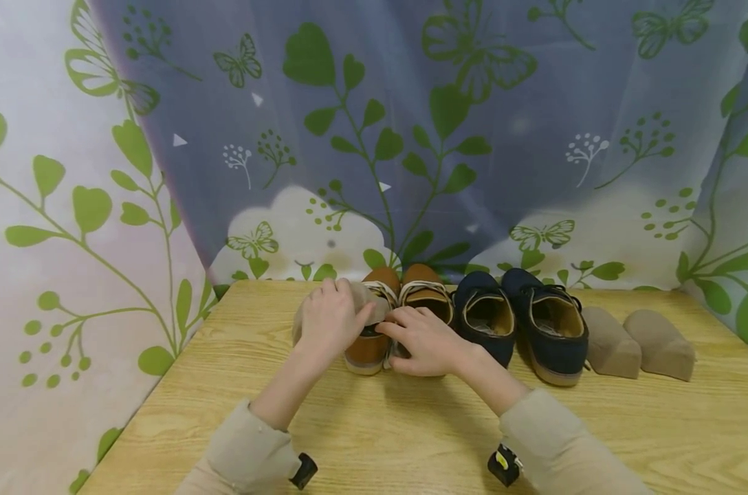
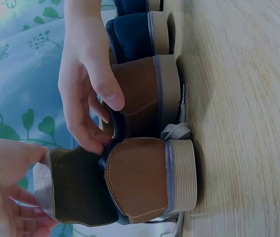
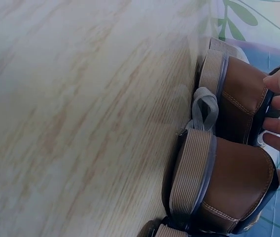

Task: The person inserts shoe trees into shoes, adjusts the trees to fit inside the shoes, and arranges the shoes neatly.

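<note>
My left hand [image 1: 331,316] grips a hollow beige shoe insert [image 2: 76,185] by its outer end. The insert's other end is at the opening of the left brown shoe [image 2: 137,180], its hollow side facing the left wrist camera. My right hand [image 1: 426,342] reaches over the right brown shoe [image 3: 238,177], loosely bent fingertips right at the left shoe's collar and thumb apart from them. Both brown shoes stand side by side, heels toward me, with pale laces [image 1: 425,284]. My left hand partly hides another beige piece [image 1: 297,323] on the table.
Two dark blue shoes [image 1: 550,344] stand right of the brown pair. Beyond them, two beige inserts [image 1: 658,344] lie on the wooden table [image 1: 374,433]. A printed curtain [image 1: 361,137] hangs behind the row, with another patterned cloth at the left.
</note>
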